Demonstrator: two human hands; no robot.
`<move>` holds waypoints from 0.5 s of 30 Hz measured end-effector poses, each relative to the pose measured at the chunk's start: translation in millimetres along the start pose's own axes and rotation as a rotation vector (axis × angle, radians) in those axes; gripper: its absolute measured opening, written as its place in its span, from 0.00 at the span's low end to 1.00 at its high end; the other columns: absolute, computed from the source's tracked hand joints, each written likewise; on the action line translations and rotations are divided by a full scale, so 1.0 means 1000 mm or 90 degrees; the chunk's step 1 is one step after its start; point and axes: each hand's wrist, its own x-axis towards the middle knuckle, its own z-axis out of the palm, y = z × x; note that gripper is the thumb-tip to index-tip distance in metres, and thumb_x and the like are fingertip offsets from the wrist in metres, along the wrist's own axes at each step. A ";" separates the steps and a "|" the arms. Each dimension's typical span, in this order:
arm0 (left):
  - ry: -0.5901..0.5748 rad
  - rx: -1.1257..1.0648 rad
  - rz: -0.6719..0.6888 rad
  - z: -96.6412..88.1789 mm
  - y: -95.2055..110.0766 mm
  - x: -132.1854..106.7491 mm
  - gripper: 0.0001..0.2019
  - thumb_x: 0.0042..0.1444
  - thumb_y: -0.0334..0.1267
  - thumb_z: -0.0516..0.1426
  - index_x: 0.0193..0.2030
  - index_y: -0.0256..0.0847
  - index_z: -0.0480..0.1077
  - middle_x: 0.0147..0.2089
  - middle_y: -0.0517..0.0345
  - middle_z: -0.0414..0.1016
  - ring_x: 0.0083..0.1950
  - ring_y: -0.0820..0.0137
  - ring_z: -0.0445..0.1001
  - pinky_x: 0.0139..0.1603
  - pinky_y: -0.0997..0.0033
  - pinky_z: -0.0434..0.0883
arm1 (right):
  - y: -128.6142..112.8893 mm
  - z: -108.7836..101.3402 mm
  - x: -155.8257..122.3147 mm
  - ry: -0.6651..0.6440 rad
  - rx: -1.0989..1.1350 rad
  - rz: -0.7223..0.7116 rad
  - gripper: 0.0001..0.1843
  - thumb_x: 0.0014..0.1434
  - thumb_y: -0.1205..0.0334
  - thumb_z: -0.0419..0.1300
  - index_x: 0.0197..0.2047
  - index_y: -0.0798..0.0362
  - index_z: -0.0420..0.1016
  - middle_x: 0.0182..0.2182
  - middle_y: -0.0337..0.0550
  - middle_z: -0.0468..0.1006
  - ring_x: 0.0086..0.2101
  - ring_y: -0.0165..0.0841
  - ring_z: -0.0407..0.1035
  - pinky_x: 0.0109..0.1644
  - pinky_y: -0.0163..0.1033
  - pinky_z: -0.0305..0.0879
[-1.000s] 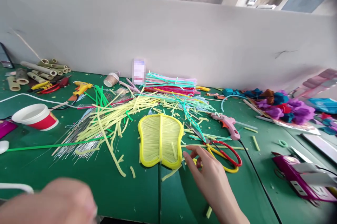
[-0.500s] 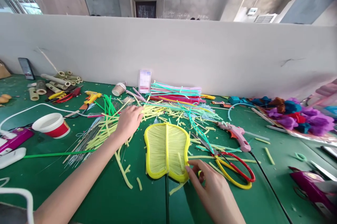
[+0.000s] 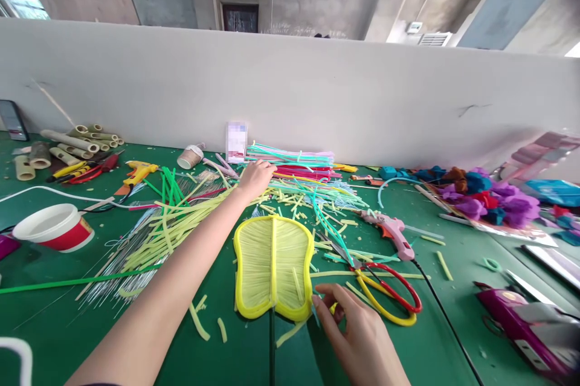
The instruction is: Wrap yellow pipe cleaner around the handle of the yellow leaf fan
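Observation:
A flat yellow fan-shaped piece (image 3: 254, 265) lies in front of me, rimmed with fuzzy yellow stem and split by a raised middle rib. A short loose strip rests on its right half. At its lower right edge, my right hand (image 3: 360, 334) has thumb and forefinger close together, seemingly pinching the rim. Something yellow shows behind those fingers. My left hand (image 3: 257, 177) reaches over to the near side of the red pipe cleaners (image 3: 303, 172); its fingertips are hidden. Under my left forearm spreads a pile of pale yellow pipe cleaners (image 3: 156, 238).
Red-and-yellow scissors (image 3: 389, 289) and a pink glue gun (image 3: 394, 232) lie to the right. Leftward are a paper cup (image 3: 67, 232), a yellow glue gun (image 3: 138, 173), pliers (image 3: 86, 168) and bamboo pieces (image 3: 81, 144). A phone (image 3: 236, 141) leans on the white partition (image 3: 362, 96).
My left hand has moved forward and right, from the yellow pile to the coloured bundle. My right hand stays at the fan-shaped piece's edge. The whole view has shifted slightly right.

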 end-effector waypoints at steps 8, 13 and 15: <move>-0.014 0.075 -0.057 0.021 -0.010 0.016 0.17 0.65 0.41 0.57 0.58 0.39 0.68 0.58 0.47 0.71 0.53 0.61 0.75 0.52 0.53 0.75 | 0.020 0.009 -0.006 0.037 0.039 -0.006 0.16 0.67 0.48 0.51 0.42 0.46 0.75 0.29 0.39 0.79 0.29 0.35 0.75 0.32 0.36 0.69; -0.035 0.109 -0.063 0.013 -0.012 0.022 0.17 0.65 0.42 0.58 0.58 0.38 0.68 0.57 0.47 0.72 0.53 0.60 0.75 0.51 0.53 0.75 | 0.021 0.006 -0.006 0.069 0.069 -0.007 0.16 0.66 0.47 0.52 0.42 0.47 0.76 0.28 0.39 0.78 0.25 0.33 0.73 0.30 0.35 0.68; -0.040 0.111 -0.050 0.007 -0.010 0.025 0.18 0.65 0.42 0.58 0.58 0.38 0.68 0.57 0.47 0.72 0.53 0.60 0.75 0.51 0.53 0.75 | 0.019 0.000 -0.006 0.077 0.075 -0.002 0.15 0.66 0.47 0.54 0.42 0.47 0.76 0.28 0.38 0.79 0.25 0.33 0.72 0.28 0.35 0.67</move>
